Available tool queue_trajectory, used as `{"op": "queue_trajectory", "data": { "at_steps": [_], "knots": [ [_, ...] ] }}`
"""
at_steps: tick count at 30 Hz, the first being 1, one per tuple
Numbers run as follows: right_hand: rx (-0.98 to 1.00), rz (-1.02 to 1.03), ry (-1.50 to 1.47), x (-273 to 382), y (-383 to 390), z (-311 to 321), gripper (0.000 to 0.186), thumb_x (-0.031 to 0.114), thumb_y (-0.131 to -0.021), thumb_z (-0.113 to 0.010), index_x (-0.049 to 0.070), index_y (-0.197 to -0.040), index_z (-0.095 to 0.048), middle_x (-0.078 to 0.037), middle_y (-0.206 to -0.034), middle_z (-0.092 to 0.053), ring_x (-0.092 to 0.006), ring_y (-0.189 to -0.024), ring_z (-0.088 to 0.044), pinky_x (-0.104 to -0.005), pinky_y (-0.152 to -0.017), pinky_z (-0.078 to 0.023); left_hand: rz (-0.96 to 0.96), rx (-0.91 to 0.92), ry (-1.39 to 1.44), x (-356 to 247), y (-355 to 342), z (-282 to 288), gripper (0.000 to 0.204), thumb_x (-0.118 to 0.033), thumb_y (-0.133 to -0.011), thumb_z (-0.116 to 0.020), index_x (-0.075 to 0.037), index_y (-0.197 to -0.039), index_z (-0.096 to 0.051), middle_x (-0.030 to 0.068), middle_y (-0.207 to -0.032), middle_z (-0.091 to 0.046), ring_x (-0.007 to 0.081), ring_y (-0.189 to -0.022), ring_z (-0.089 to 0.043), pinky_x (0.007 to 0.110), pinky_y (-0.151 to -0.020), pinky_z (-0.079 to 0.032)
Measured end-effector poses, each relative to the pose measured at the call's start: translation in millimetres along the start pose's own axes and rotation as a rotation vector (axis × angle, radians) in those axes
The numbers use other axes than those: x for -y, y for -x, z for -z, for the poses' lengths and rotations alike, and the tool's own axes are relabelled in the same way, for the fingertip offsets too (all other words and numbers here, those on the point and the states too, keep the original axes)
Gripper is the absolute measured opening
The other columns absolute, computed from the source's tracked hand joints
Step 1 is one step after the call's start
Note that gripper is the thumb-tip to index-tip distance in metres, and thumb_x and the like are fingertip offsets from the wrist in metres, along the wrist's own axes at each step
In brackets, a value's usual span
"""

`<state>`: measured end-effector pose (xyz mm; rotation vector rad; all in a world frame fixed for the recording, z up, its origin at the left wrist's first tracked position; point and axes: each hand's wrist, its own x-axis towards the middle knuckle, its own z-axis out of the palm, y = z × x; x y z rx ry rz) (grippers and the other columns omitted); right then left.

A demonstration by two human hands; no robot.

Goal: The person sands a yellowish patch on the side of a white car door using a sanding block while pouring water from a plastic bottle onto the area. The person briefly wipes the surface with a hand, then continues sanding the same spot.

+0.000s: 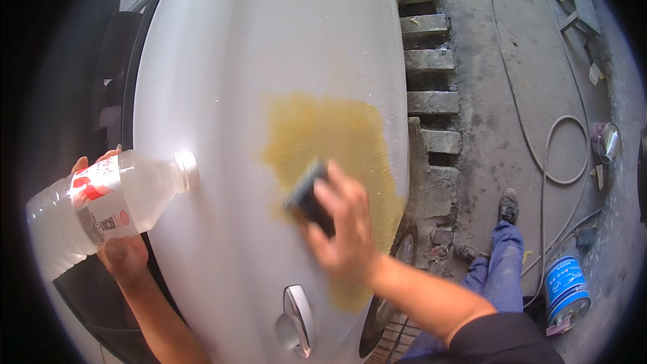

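Note:
A silver-white car door panel [202,81] fills the middle of the head view, with a mustard-yellow patch [306,121] spread over its surface. On that patch, my right hand [347,229] grips a dark sanding block [313,197], fingers along one side and thumb on the other. My left hand [127,256] is wrapped round a clear plastic bottle [145,189] with a white and red label. The bottle lies tilted, its mouth pointing at the panel; clear liquid shows inside. Part of the left fingers is hidden behind the bottle.
Below the patch is the chrome door handle [298,320], near a wheel [404,239]. Dark window glass [101,34] borders the left. Right of the car run a slatted drain [431,61], a looped hose [502,34], a blue can [566,286] and a small stool [579,3].

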<state>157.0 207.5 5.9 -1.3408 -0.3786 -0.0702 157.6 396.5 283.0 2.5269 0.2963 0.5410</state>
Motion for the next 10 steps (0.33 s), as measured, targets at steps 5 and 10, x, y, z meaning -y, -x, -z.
{"op": "queue_trajectory", "data": {
  "at_steps": [5, 10],
  "knots": [
    [-0.099, 0.067, 0.115, -39.1, -60.2, -8.6, 0.056, 0.013, -0.083, -0.069, -0.001, -0.133, -0.048, -0.027, -0.139, -0.046, -0.0434, -0.119, -0.048, -0.0516, -0.104, -0.038, -0.025, 0.005, -0.050, -3.0, -1.1, -4.1, 0.118, -0.070, -0.062, -0.083, -0.004, -0.148, -0.035, 0.0202, -0.137, -0.055, 0.0314, -0.128, -0.054, 0.046, -0.110, -0.044],
    [-0.144, -0.333, 0.021, -73.0, -161.0, -10.2, 0.048, 0.019, -0.090, -0.064, 0.000, -0.129, -0.045, -0.022, -0.126, -0.048, -0.0403, -0.119, -0.043, -0.0508, -0.103, -0.037, -0.060, 0.045, -0.084, -1.9, 0.6, 0.4, 0.113, -0.071, -0.069, -0.077, -0.007, -0.150, -0.032, 0.0211, -0.139, -0.054, 0.0342, -0.130, -0.052, 0.048, -0.112, -0.042]
  ]
}}
